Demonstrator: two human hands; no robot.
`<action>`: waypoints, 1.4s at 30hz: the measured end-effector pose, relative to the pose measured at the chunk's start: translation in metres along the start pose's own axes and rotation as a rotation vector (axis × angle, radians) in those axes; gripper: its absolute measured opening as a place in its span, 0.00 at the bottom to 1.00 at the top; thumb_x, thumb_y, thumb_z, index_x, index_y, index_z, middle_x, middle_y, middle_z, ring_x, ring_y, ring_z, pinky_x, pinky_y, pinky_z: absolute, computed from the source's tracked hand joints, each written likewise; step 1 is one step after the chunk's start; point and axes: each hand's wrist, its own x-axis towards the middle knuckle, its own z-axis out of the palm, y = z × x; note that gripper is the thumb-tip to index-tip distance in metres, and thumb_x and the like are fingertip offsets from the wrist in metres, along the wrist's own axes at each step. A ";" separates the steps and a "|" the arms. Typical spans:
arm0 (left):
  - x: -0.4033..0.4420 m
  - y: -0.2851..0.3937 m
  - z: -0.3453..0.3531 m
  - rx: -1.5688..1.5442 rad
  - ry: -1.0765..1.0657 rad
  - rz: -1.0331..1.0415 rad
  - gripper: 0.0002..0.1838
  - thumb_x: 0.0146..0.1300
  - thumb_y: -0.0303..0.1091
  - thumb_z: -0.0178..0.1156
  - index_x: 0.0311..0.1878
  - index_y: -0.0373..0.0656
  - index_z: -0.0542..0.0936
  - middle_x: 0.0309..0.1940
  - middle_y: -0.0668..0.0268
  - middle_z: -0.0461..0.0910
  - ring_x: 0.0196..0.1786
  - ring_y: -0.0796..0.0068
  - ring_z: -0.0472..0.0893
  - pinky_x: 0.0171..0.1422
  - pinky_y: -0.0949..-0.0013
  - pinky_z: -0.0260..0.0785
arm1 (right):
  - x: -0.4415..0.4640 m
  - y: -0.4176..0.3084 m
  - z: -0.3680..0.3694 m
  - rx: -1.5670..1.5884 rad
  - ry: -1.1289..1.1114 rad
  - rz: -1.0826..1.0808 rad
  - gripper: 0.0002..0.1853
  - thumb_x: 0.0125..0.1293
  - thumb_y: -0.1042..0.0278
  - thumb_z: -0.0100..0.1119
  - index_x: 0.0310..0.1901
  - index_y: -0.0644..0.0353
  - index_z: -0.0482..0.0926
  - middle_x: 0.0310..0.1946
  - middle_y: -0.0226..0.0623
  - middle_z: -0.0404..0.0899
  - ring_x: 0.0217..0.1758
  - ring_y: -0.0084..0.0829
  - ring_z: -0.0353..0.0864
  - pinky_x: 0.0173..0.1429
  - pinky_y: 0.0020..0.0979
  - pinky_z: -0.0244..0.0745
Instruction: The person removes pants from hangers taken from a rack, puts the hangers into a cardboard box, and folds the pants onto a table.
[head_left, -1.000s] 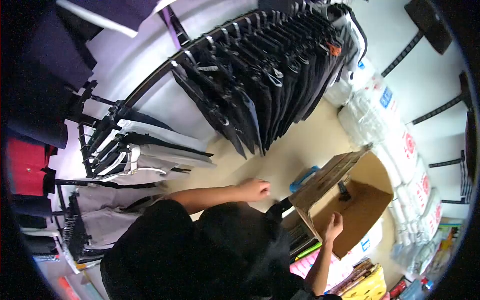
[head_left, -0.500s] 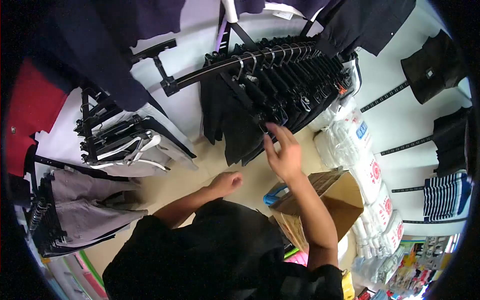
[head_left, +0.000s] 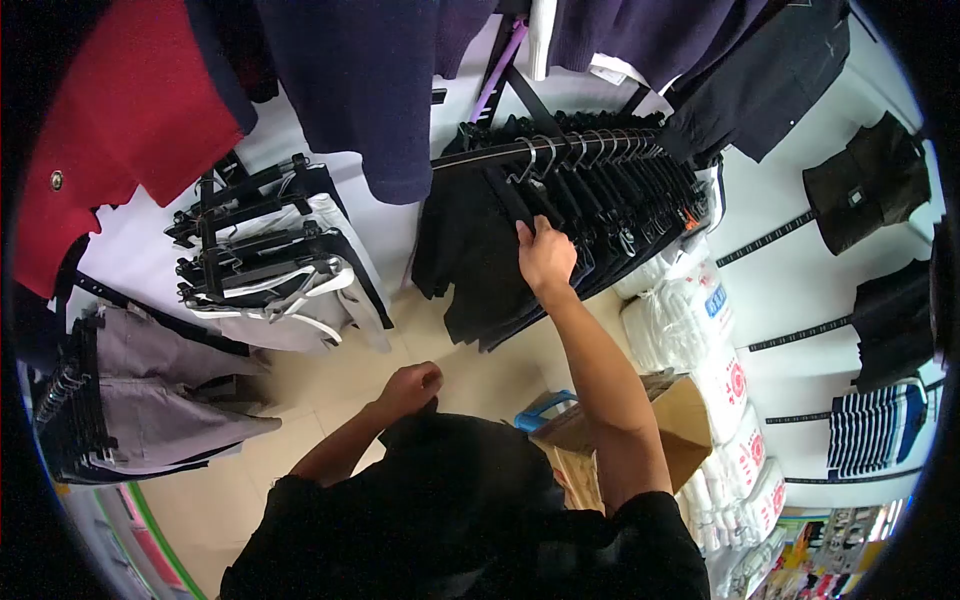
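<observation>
A row of black trousers hangs by hooked clip hangers from a dark rail in the head view. My right hand has its fingers closed at the waist end of the front pair, where they meet the black hanger; the exact grip is partly hidden. Below and to the left, my left hand is held in front of my body with its fingers curled in, apart from the clothes, and nothing shows in it.
On the left, a shorter rack holds white and grey garments, with grey trousers below it. Dark and red tops hang overhead. An open cardboard box and stacked white plastic-wrapped packs stand at the right, near wall arms with folded clothes.
My right hand has moved up and left onto the front trousers' hanger, its fingers closing. My left hand has shifted slightly left and down. The view has tilted, showing more of the overhead tops.
</observation>
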 end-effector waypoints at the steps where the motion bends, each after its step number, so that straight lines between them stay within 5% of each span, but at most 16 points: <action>1: -0.001 -0.001 0.000 -0.008 0.005 -0.002 0.09 0.69 0.37 0.63 0.44 0.42 0.82 0.38 0.55 0.87 0.43 0.52 0.87 0.47 0.56 0.78 | -0.003 -0.002 0.000 0.018 0.030 -0.010 0.19 0.77 0.49 0.54 0.43 0.59 0.78 0.34 0.56 0.86 0.39 0.58 0.87 0.43 0.54 0.81; 10: 0.024 0.037 -0.010 0.020 0.076 0.160 0.09 0.68 0.32 0.64 0.48 0.41 0.81 0.37 0.56 0.86 0.41 0.52 0.86 0.48 0.58 0.78 | -0.043 0.005 -0.040 0.145 0.172 -0.087 0.17 0.75 0.52 0.59 0.37 0.59 0.78 0.27 0.52 0.83 0.33 0.57 0.85 0.37 0.52 0.78; 16: 0.078 0.133 -0.063 0.198 0.445 0.560 0.16 0.62 0.27 0.68 0.53 0.41 0.79 0.50 0.56 0.83 0.52 0.53 0.83 0.56 0.57 0.76 | -0.098 0.047 -0.062 0.258 0.118 -0.044 0.17 0.73 0.51 0.63 0.40 0.58 0.80 0.23 0.51 0.79 0.29 0.55 0.83 0.35 0.49 0.75; 21: 0.120 0.205 -0.087 0.351 0.383 0.772 0.32 0.58 0.36 0.73 0.66 0.45 0.75 0.70 0.56 0.73 0.74 0.50 0.68 0.75 0.47 0.57 | -0.164 0.075 -0.096 0.412 0.059 0.133 0.16 0.71 0.56 0.68 0.48 0.63 0.85 0.26 0.48 0.81 0.28 0.43 0.83 0.37 0.37 0.77; 23: 0.127 0.225 -0.083 0.469 0.262 0.827 0.33 0.56 0.38 0.74 0.66 0.47 0.76 0.71 0.58 0.72 0.75 0.52 0.66 0.76 0.47 0.54 | -0.196 0.086 -0.109 0.440 0.073 0.164 0.14 0.69 0.61 0.70 0.46 0.64 0.85 0.28 0.47 0.81 0.29 0.37 0.82 0.38 0.34 0.76; 29: 0.116 0.265 -0.043 0.505 0.033 1.151 0.32 0.52 0.41 0.77 0.62 0.52 0.81 0.71 0.63 0.74 0.76 0.56 0.67 0.73 0.49 0.53 | -0.318 0.103 -0.129 0.448 0.227 0.336 0.16 0.67 0.60 0.71 0.48 0.63 0.85 0.28 0.46 0.82 0.30 0.43 0.84 0.37 0.37 0.77; 33: 0.090 0.297 -0.015 0.478 -0.317 1.304 0.28 0.52 0.42 0.76 0.58 0.52 0.83 0.64 0.65 0.79 0.70 0.64 0.74 0.72 0.52 0.54 | -0.403 0.079 -0.155 0.327 0.291 0.432 0.15 0.66 0.62 0.72 0.48 0.64 0.85 0.30 0.47 0.83 0.32 0.46 0.84 0.37 0.40 0.77; 37: 0.059 0.324 0.019 0.382 -0.528 1.462 0.25 0.53 0.41 0.76 0.56 0.50 0.83 0.49 0.68 0.83 0.59 0.65 0.79 0.67 0.54 0.61 | -0.481 0.042 -0.168 0.226 0.374 0.535 0.16 0.64 0.63 0.74 0.48 0.65 0.85 0.25 0.45 0.79 0.27 0.42 0.80 0.33 0.39 0.71; 38: 0.047 0.334 0.029 0.346 -0.535 1.538 0.24 0.54 0.42 0.75 0.55 0.50 0.83 0.43 0.68 0.82 0.51 0.64 0.80 0.60 0.58 0.69 | -0.502 0.032 -0.167 0.206 0.403 0.552 0.16 0.64 0.63 0.74 0.47 0.65 0.85 0.25 0.44 0.79 0.27 0.42 0.79 0.32 0.39 0.71; 42: -0.021 0.343 0.082 0.353 -0.944 1.792 0.21 0.58 0.44 0.72 0.52 0.49 0.83 0.35 0.68 0.78 0.40 0.64 0.78 0.45 0.64 0.74 | -0.605 -0.027 -0.174 0.091 0.521 0.627 0.14 0.62 0.65 0.75 0.45 0.62 0.86 0.24 0.41 0.80 0.26 0.40 0.81 0.31 0.39 0.72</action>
